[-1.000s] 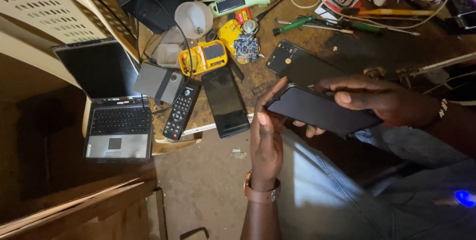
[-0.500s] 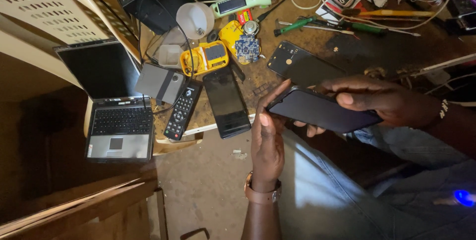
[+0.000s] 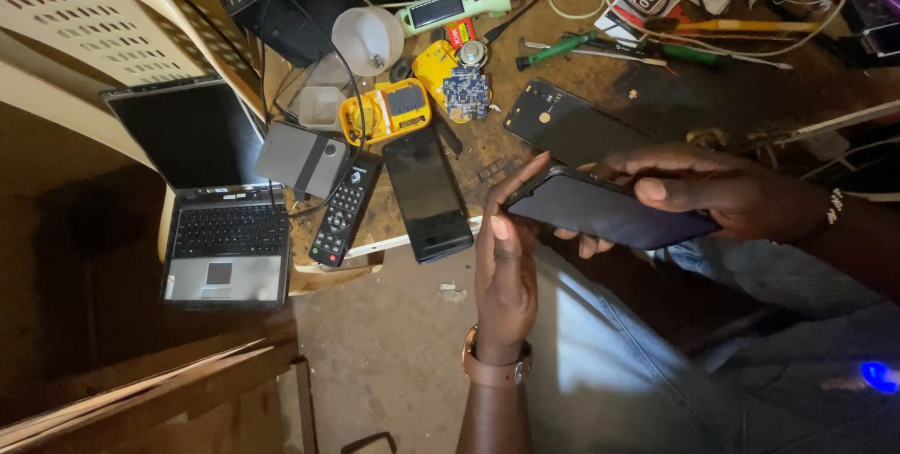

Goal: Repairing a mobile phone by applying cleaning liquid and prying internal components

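I have the dark phone (image 3: pixel 609 212) up off the tabletop (image 3: pixel 600 79), held over my lap between both hands. My right hand (image 3: pixel 722 193) wraps its far end, thumb lying on the glass and fingers curled beneath. My left hand (image 3: pixel 506 276) stands on edge at the near end, fingers pressed together and straight, thumb against the corner; it props the phone more than it grips it.

That is the weak point, I think. If my right hand shifts, the left alone would not keep hold, and the phone would drop onto my jeans (image 3: pixel 637 360) or past my knee to the floor (image 3: pixel 394 341). The glass looks smooth, so a slip seems likely if I push hard at the corner.

Pushing at that corner could also flex the body and crack the screen, if I lean on it too much.

The tabletop edge just ahead is crowded. A second phone (image 3: pixel 427 193) hangs partly over the edge, with a remote (image 3: pixel 343 215) beside it. A swing of my left elbow or wrist could knock either one off. The back cover (image 3: pixel 562 126) lies just beyond my fingers, and loose cables (image 3: pixel 656 37) trail near the screwdrivers (image 3: pixel 600 43); catching one could drag small parts along.

The light is dim, so small screws would be hard for me to find.
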